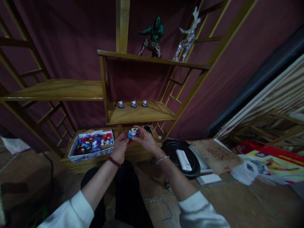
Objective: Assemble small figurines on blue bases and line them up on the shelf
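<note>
Left hand (pixel 119 148) and right hand (pixel 147 141) closed on one blue figurine (pixel 133 133)

The blue figurine is held between the two hands, in front of and below the middle shelf (pixel 142 116). Its left side is gripped by the fingertips of the left hand; its right side is pinched by the thumb and fingers of the right hand, by which it is partly covered. A red bead bracelet (pixel 114 161) is worn on the left wrist, a silver bangle (pixel 162 159) on the right.

Below and left of the middle shelf, just beside the left hand, a patterned box (pixel 91 154) is filled with small figures (pixel 95 143) in red, blue and dark colours. On the middle shelf itself, three small figurines (pixel 134 104) on dark bases are lined up, set apart from one another.

Above the middle shelf, a dark green statue (pixel 153 38) and a clear deer figure (pixel 187 41) are carried by the upper shelf (pixel 152 57). Below and right of the middle shelf, a black coil (pixel 170 148) is seen on the floor, with a white carton (pixel 183 160) laid on it. Farther right of the middle shelf, a brown patterned board (pixel 215 155), a white plastic bag (pixel 244 172) and a red and yellow package (pixel 282 163) are grouped.
</note>
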Motion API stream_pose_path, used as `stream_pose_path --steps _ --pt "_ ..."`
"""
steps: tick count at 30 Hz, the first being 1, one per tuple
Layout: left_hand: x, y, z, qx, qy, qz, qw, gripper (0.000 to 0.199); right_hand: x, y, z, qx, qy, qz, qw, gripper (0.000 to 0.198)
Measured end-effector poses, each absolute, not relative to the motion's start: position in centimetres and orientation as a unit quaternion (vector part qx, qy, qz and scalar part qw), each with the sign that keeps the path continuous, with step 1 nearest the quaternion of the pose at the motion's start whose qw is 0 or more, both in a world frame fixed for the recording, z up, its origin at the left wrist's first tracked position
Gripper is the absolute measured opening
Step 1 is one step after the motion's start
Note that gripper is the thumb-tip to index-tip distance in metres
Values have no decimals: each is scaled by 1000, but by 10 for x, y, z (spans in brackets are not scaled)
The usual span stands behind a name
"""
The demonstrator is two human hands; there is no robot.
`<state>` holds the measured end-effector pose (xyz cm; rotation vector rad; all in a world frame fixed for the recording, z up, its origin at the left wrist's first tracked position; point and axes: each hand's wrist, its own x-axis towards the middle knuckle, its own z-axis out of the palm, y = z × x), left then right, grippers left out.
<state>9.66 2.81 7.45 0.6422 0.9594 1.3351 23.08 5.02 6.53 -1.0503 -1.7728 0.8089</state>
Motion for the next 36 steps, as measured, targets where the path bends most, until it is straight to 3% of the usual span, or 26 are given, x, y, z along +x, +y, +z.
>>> stream_pose_path --steps 19,24,36 --pt "88 56 99 413 415 608 536 35 217 87 95 -417 -718 308 465 49" --pt "83 75 92 496 436 591 463 37 212 106 93 -424 -720 307 455 52" --pt "71 95 98 683 557 446 157 42 207 145 86 -452 -711 278 461 52"
